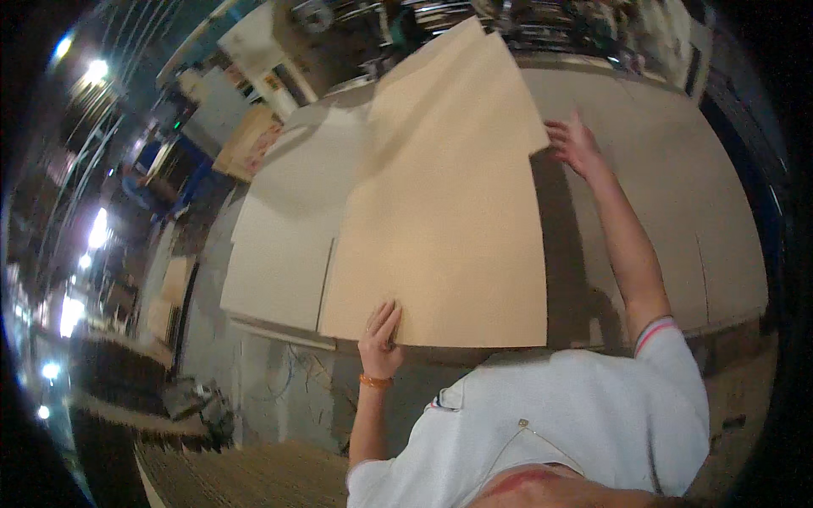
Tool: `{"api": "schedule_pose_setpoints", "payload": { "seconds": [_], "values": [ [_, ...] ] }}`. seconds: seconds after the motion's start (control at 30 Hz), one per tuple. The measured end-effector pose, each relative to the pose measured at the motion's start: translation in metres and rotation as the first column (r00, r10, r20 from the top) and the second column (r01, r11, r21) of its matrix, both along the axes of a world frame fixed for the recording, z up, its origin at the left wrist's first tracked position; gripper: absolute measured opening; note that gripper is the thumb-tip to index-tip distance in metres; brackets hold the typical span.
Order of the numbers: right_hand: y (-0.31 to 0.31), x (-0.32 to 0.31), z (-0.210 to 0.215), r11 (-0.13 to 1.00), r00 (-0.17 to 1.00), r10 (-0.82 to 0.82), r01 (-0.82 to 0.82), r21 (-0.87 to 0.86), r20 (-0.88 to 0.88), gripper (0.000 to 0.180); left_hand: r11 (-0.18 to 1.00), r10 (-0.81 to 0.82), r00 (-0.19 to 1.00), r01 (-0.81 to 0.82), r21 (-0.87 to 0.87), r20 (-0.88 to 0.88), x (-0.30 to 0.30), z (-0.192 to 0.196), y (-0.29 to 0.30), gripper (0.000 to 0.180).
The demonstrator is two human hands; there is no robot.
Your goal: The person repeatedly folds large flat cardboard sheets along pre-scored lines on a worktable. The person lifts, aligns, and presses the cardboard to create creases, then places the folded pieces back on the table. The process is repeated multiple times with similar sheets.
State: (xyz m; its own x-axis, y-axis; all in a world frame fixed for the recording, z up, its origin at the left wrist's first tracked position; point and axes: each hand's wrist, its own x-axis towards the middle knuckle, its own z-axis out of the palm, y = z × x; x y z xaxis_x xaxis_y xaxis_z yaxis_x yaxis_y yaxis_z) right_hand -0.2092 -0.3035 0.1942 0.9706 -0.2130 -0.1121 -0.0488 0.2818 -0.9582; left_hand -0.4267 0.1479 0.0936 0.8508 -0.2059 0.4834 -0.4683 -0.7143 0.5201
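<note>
A large tan cardboard sheet [449,220] stretches away from me over the work surface, with a stepped notch in its right edge. Its far end narrows to a point, and a shadow falls along its right side. At the near left corner, the stretched fingers of my left hand [383,339] lie on the sheet. My right hand [577,148] is beside the notch, fingers apart and thumb raised. Its fingertips reach the sheet's edge; whether they press on it I cannot tell. Beneath the sheet, a paler board [284,245] shows on the left.
Grey-brown board [660,203] covers the right side of the work surface. Machinery [567,34] stands along the far edge. Stacked cardboard [246,474] is low on the left, and more boards [174,296] stand farther left. Another person [140,186] is in the left background.
</note>
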Motion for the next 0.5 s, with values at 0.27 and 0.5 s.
{"api": "schedule_pose_setpoints", "payload": {
  "seconds": [0.27, 0.5],
  "values": [
    [-0.050, 0.119, -0.108, 0.955, 0.999, 0.028, -0.037, -0.293, -0.033, 0.061, 0.999, -0.008, 0.996, 0.004, 0.041, 0.090, 0.006, -0.034, -0.028, 0.059],
    [0.032, 0.096, -0.104, 0.941, 0.987, 0.006, -0.059, 0.332, 0.159, 0.056, 0.995, 0.100, 0.969, -0.091, -0.050, 0.226, 0.004, -0.033, -0.005, 0.031]
  ]
}}
